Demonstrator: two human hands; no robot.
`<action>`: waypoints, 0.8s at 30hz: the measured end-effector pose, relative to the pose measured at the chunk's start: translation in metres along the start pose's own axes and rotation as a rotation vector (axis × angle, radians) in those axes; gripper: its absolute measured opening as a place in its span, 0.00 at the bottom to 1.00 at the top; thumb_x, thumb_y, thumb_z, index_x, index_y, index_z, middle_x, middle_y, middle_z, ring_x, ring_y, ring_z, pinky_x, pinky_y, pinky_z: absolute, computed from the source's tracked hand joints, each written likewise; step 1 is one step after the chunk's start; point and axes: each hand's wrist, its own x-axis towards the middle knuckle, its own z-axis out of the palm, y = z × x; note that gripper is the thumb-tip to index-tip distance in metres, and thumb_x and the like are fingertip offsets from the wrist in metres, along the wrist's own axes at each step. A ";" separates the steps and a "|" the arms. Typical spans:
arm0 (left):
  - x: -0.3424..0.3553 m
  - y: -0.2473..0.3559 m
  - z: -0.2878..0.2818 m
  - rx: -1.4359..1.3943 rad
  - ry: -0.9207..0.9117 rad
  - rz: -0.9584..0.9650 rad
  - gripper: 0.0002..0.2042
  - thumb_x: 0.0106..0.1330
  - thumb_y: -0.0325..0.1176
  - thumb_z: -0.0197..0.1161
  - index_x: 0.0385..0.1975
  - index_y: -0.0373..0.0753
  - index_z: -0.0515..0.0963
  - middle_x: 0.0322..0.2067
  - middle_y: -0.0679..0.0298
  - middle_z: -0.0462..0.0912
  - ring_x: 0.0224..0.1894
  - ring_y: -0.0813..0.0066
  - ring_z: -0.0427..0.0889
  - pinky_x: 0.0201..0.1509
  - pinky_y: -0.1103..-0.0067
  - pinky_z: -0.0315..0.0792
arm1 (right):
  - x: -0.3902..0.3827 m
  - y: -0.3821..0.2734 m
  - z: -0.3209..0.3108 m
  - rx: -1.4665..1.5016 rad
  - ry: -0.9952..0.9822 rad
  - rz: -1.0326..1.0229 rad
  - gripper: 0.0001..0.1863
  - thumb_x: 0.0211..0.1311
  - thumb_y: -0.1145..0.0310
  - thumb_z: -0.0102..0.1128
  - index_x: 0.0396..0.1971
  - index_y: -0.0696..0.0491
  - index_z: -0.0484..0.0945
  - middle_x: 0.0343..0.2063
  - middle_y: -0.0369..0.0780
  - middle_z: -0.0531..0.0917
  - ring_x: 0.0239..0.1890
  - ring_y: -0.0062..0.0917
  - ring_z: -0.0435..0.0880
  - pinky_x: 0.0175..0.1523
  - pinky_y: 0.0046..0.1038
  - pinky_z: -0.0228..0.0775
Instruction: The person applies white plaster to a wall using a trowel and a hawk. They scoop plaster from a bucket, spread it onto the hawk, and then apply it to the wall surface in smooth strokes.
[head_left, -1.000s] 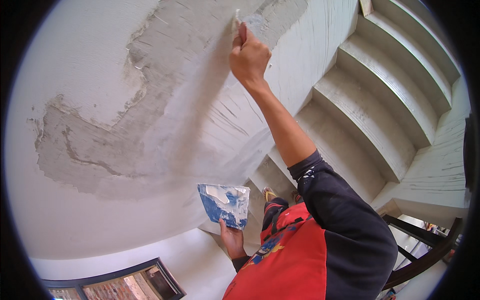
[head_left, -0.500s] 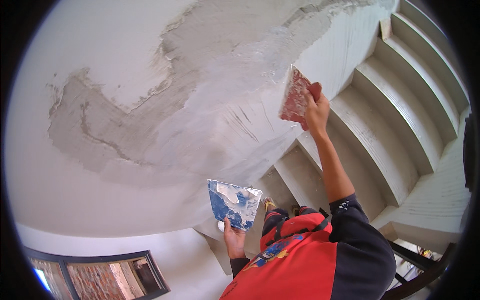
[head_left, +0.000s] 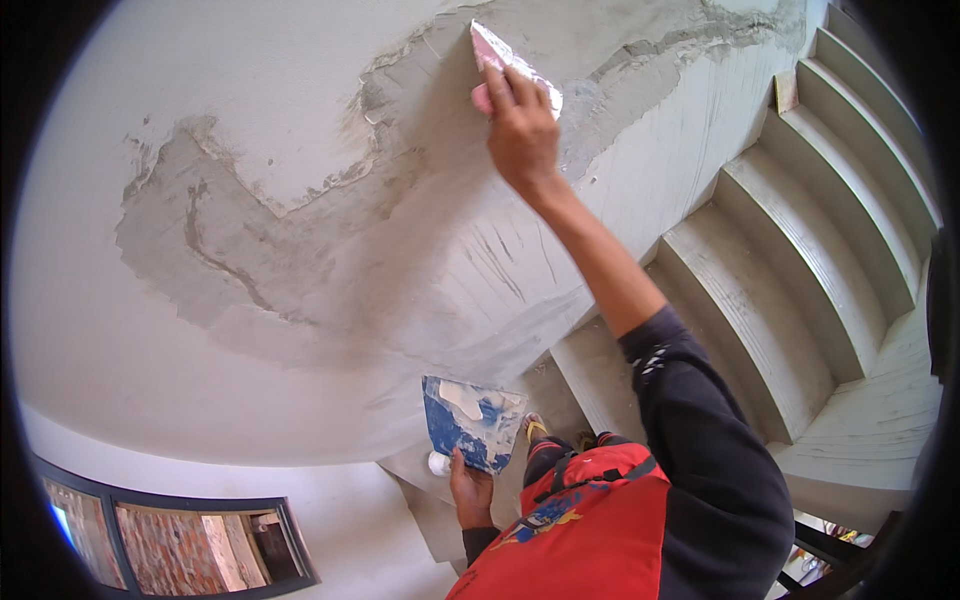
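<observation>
The right hand (head_left: 525, 140) is at the upper middle of the frame, its fingers (head_left: 512, 88) wrapped around a pinkish-red scraper (head_left: 490, 48). The scraper is tilted, running from upper left to lower right, with a bright white edge. It is right at the wall (head_left: 250, 80); whether the edge touches, I cannot tell. A rough grey patch (head_left: 240, 240) spreads over the wall from the left of the frame to the upper right, with a ragged border and 1 dark streak on its left part.

The left hand (head_left: 472, 490), at the lower middle, grips a blue scraper (head_left: 450, 430) by its lower edge, thumb on the near face; the other fingers are mostly hidden behind it. White paste (head_left: 461, 399) lies across that face. A small white round thing (head_left: 438, 463) shows just left of the thumb, too unclear to name.

The 2 scrapers are well apart. Below the right arm is a red shirt (head_left: 610, 530) with dark sleeves (head_left: 690, 400), and 1 sandalled foot (head_left: 535, 428) shows near the blue scraper. Grey stairs (head_left: 745, 310) climb along the right side, and a dark-framed window (head_left: 180, 548) is at the lower left.
</observation>
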 end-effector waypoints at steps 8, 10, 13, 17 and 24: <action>-0.004 -0.008 0.010 0.005 0.022 0.039 0.21 0.68 0.39 0.50 0.59 0.38 0.61 0.56 0.59 0.69 0.56 0.63 0.70 0.61 0.66 0.64 | -0.033 -0.049 0.005 0.078 -0.066 0.092 0.21 0.47 0.78 0.54 0.46 0.55 0.74 0.41 0.49 0.77 0.40 0.37 0.80 0.40 0.30 0.75; -0.005 -0.002 0.018 -0.007 0.003 0.012 0.21 0.68 0.40 0.50 0.58 0.38 0.62 0.56 0.59 0.70 0.56 0.64 0.70 0.60 0.67 0.64 | -0.040 -0.056 -0.011 0.143 -0.143 0.100 0.22 0.47 0.79 0.54 0.47 0.54 0.74 0.42 0.47 0.77 0.39 0.35 0.80 0.40 0.30 0.75; 0.000 0.000 0.020 0.031 0.039 -0.006 0.21 0.68 0.40 0.50 0.57 0.38 0.63 0.55 0.60 0.70 0.56 0.64 0.70 0.60 0.67 0.65 | -0.040 -0.036 -0.034 0.260 -0.269 0.108 0.22 0.49 0.79 0.53 0.47 0.54 0.73 0.41 0.47 0.77 0.39 0.36 0.80 0.38 0.32 0.76; -0.006 0.005 0.025 0.039 0.002 -0.021 0.20 0.68 0.40 0.51 0.57 0.38 0.64 0.55 0.60 0.70 0.56 0.65 0.70 0.60 0.67 0.65 | -0.001 -0.008 -0.049 0.239 -0.001 0.271 0.12 0.61 0.73 0.50 0.43 0.53 0.77 0.26 0.46 0.81 0.27 0.40 0.80 0.28 0.33 0.71; -0.007 -0.002 0.010 -0.010 0.001 0.045 0.22 0.68 0.38 0.52 0.59 0.38 0.61 0.56 0.59 0.69 0.57 0.65 0.70 0.61 0.67 0.63 | 0.005 -0.026 -0.005 0.136 -0.180 0.328 0.14 0.55 0.77 0.51 0.44 0.56 0.74 0.33 0.47 0.79 0.33 0.40 0.79 0.31 0.38 0.73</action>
